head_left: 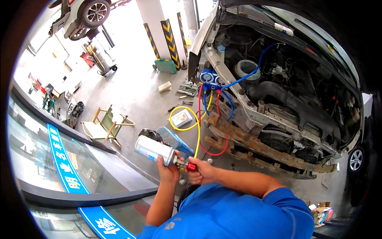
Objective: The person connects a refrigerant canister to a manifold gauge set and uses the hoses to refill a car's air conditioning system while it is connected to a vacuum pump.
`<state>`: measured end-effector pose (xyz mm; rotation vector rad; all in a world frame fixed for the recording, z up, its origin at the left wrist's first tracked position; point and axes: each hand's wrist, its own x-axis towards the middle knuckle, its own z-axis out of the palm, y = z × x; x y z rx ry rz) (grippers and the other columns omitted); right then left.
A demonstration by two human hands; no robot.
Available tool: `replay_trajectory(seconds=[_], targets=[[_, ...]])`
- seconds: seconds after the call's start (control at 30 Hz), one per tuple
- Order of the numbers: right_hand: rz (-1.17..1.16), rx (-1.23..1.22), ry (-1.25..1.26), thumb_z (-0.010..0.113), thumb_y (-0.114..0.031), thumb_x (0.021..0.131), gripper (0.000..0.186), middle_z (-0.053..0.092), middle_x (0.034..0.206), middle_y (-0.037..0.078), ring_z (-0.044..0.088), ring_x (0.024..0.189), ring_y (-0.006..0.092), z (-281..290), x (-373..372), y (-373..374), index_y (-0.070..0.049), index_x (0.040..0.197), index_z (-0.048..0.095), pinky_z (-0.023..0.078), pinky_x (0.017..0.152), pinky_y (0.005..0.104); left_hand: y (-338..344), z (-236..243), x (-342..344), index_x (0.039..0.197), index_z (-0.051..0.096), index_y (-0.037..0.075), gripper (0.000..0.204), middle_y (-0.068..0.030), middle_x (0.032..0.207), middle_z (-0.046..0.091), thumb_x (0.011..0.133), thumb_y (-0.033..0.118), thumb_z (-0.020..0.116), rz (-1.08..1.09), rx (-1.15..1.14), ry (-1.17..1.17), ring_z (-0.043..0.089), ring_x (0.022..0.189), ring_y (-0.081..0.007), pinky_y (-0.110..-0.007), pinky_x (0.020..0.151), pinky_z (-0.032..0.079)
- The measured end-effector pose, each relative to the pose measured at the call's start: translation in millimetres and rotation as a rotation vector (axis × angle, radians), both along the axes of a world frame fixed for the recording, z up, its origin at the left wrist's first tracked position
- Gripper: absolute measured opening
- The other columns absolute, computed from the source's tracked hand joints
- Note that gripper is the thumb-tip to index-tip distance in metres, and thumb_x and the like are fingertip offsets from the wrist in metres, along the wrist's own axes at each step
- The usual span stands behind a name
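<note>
My left hand (pixel 167 171) holds a white and silver spray-style can (pixel 153 148) from beneath, tilted nearly sideways. My right hand (pixel 201 173) grips a red tap fitting (pixel 191 166) at the can's neck. A yellow hose (pixel 198 139) runs down near that fitting; its end is hidden around my hands. Above, a blue manifold gauge set (pixel 211 79) with red, blue and yellow hoses hangs at the front of a car (pixel 294 99) with its bonnet up. An open blue plastic case (pixel 179 141) lies behind the can.
A rusty bumper beam (pixel 262 153) juts out at right. On the floor (pixel 123 79) are a folding chair (pixel 104 123), a socket set (pixel 188 88) and a metal box (pixel 181 118). A glass partition (pixel 53 167) borders the left; a pillar (pixel 149 16) and raised car (pixel 79 20) stand behind.
</note>
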<state>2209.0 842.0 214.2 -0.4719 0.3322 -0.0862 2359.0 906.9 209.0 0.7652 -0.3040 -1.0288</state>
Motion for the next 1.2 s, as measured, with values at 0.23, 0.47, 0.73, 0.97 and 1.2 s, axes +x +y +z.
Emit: replay_trajectory(seconds=[0.23, 0.47, 0.73, 0.97, 1.2], targets=[[-0.309, -1.630, 0.208, 0.043, -0.049, 0.096, 0.042, 0.044, 0.057, 0.001, 0.046, 0.052, 0.0162, 20, -2, -21, -0.009, 0.085, 0.051, 0.038, 0.050, 0.0314, -8, 20, 4, 0.116, 0.052, 0.004, 0.056, -0.0143, 0.097, 0.064, 0.091, 0.054, 0.044, 0.065, 0.058, 0.165, 0.063, 0.073, -0.0243, -0.037, 0.067, 0.053], [-0.036, -0.425, 0.090, 0.044, -0.047, 0.096, 0.039, 0.042, 0.059, 0.000, 0.043, 0.050, 0.0150, 4, 0, -5, -0.009, 0.089, 0.050, 0.035, 0.048, 0.0305, -8, 13, -2, 0.116, 0.051, 0.002, 0.058, -0.0150, 0.097, 0.064, 0.089, 0.052, 0.045, -0.180, -0.047, -0.038, 0.063, 0.073, -0.0238, -0.034, 0.065, 0.054], [-0.316, -1.528, 0.340, 0.054, -0.045, 0.091, 0.039, 0.047, 0.059, 0.004, 0.053, 0.054, 0.0240, 5, -12, -12, -0.007, 0.095, 0.050, 0.041, 0.052, 0.0360, -25, 33, -17, 0.120, 0.048, 0.006, 0.052, -0.0142, 0.096, 0.064, 0.091, 0.049, 0.046, 0.052, 0.103, 0.008, 0.063, 0.074, -0.0235, -0.034, 0.066, 0.054], [-0.128, -0.978, 0.155, 0.049, -0.050, 0.092, 0.042, 0.051, 0.063, 0.005, 0.053, 0.055, 0.0212, 1, -11, -19, -0.008, 0.093, 0.050, 0.042, 0.054, 0.0329, -17, 22, -17, 0.117, 0.050, 0.005, 0.059, -0.0155, 0.096, 0.064, 0.089, 0.056, 0.043, -0.125, -0.026, -0.031, 0.064, 0.066, -0.0246, -0.033, 0.060, 0.054], [-0.508, -2.088, 0.379, 0.058, -0.047, 0.088, 0.041, 0.057, 0.067, 0.012, 0.057, 0.060, 0.0292, 25, -12, -31, -0.006, 0.093, 0.051, 0.044, 0.055, 0.0393, -34, 30, -14, 0.122, 0.046, 0.009, 0.050, -0.0140, 0.101, 0.062, 0.091, 0.050, 0.046, 0.063, 0.096, 0.030, 0.063, 0.071, -0.0235, -0.036, 0.067, 0.053]])
